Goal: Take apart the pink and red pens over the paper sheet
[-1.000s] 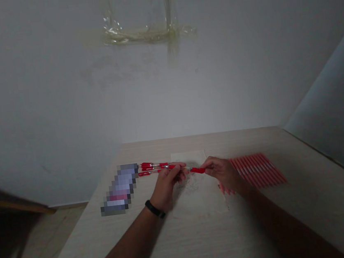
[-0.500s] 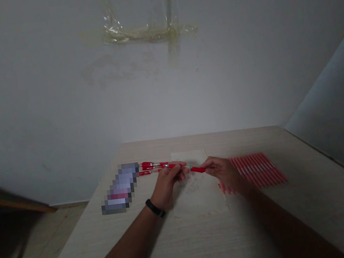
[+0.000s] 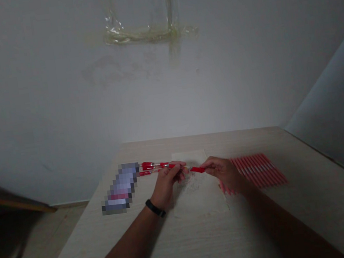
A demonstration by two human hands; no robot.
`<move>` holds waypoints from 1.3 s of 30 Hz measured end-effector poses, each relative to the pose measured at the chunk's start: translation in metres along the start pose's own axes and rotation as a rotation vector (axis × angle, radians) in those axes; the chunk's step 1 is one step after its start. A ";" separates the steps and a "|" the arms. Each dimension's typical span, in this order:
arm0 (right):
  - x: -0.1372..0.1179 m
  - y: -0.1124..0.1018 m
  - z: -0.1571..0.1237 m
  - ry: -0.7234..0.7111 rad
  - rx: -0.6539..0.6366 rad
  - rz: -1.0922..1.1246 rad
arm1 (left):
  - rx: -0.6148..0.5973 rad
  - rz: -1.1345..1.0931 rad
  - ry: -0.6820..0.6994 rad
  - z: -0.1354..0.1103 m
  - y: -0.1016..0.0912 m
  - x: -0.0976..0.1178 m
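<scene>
My left hand (image 3: 169, 180), wearing a black band on its wrist, is closed in a pinch on a red and clear pen (image 3: 171, 166) that points left and right above a paper sheet. My right hand (image 3: 222, 169) pinches a short red pen cap or barrel piece (image 3: 197, 169) by its right end. The piece's left end is close to the left hand's fingertips; whether it touches the pen there I cannot tell. Further red and clear pens (image 3: 146, 164) lie just left of my left hand. A row of red pens (image 3: 262, 170) lies beside my right hand, which partly covers it.
A pale sheet of paper (image 3: 199, 202) with dark specks lies under both hands. At the left of the wood-grain table (image 3: 179, 248) is a pixelated phone-like slab (image 3: 121, 188). A wall (image 3: 196, 101) stands behind the table's far edge, with another surface slanting up at the right.
Almost nothing differs. The red piece in my right hand is tilted very slightly; both hands stay in the same place.
</scene>
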State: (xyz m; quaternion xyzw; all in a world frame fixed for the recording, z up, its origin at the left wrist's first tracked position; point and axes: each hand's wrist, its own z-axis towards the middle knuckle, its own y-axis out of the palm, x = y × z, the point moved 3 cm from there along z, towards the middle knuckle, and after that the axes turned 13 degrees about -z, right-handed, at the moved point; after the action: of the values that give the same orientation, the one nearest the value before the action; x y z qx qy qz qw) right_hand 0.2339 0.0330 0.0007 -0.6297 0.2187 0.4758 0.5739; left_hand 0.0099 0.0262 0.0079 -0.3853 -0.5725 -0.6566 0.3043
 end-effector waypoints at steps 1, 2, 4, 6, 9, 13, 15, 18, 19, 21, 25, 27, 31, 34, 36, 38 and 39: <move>0.002 0.001 0.000 0.023 -0.007 -0.006 | -0.006 0.000 -0.003 0.000 0.000 -0.001; 0.005 0.003 -0.001 0.047 -0.013 -0.014 | -0.013 0.001 -0.009 0.000 -0.001 -0.001; 0.008 0.005 -0.002 0.088 -0.025 -0.018 | -0.028 0.000 -0.024 0.001 -0.001 -0.001; 0.007 0.006 -0.003 0.101 -0.034 -0.018 | -0.032 -0.001 -0.033 0.001 -0.002 -0.001; 0.000 0.005 -0.004 0.056 -0.021 -0.028 | -0.002 0.013 -0.019 0.001 -0.003 0.002; -0.005 0.003 -0.004 -0.001 0.012 -0.048 | 0.006 0.032 -0.028 0.001 -0.001 0.003; -0.003 0.001 -0.002 0.027 0.029 -0.051 | -0.025 0.047 -0.049 0.000 0.001 0.003; 0.002 -0.004 0.001 0.045 0.079 -0.004 | -0.124 0.091 -0.088 -0.002 0.005 0.004; 0.002 -0.006 0.002 0.028 0.105 0.019 | -0.168 0.111 -0.105 -0.003 0.006 0.004; -0.001 -0.008 0.003 -0.020 0.149 0.053 | -0.260 0.147 -0.146 -0.005 0.008 0.000; -0.009 -0.003 0.002 -0.070 0.155 0.056 | -0.380 0.126 -0.253 -0.010 0.008 -0.018; -0.011 0.004 0.002 -0.102 0.147 0.071 | -0.390 0.117 -0.284 -0.010 0.007 -0.025; -0.008 0.013 0.004 -0.140 0.129 0.048 | -0.299 0.122 -0.182 -0.006 0.007 -0.020; -0.004 0.018 0.003 -0.118 0.068 -0.046 | -0.153 0.104 -0.064 -0.002 0.007 -0.007; -0.004 0.021 0.001 -0.110 0.030 -0.089 | -0.062 0.123 -0.005 -0.001 0.006 -0.001; -0.006 0.024 0.000 -0.106 0.011 -0.110 | -0.001 0.158 0.027 0.000 0.004 0.001; -0.007 0.025 0.000 -0.107 0.012 -0.115 | 0.015 0.174 0.036 0.000 0.003 0.001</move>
State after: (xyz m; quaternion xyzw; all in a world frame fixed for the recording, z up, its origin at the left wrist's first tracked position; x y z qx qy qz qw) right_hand 0.2105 0.0249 -0.0066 -0.6117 0.1540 0.4735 0.6147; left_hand 0.0120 0.0261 0.0108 -0.4195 -0.5361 -0.6302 0.3734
